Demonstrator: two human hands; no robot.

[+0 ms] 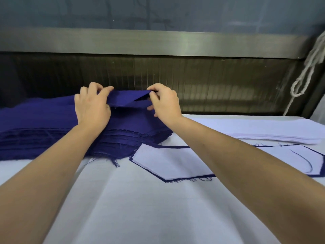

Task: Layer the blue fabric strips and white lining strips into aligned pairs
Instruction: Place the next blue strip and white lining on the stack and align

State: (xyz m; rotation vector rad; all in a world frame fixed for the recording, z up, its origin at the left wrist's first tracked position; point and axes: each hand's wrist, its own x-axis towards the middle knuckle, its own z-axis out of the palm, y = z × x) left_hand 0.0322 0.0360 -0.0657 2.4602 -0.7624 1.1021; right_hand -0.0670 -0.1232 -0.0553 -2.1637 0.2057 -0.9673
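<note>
A thick stack of blue fabric strips (44, 131) lies at the far left of the table, its near edges frayed. Over its right end, my left hand (92, 107) and my right hand (165, 103) each pinch the lifted end of a blue strip (126, 98), which is peeled up from the stack and folds between them. A stack of white lining strips (263, 129) lies at the far right. In front of it a white lining strip (168, 162) lies on a blue strip, whose dark edge shows around it.
A white cloth (140, 208) covers the table. Behind the stacks runs a dark ribbed panel (211, 81) under a metal rail (158, 42). A grey cord (306, 67) hangs at the right. A loose blue thread (304, 159) lies on the layered pair.
</note>
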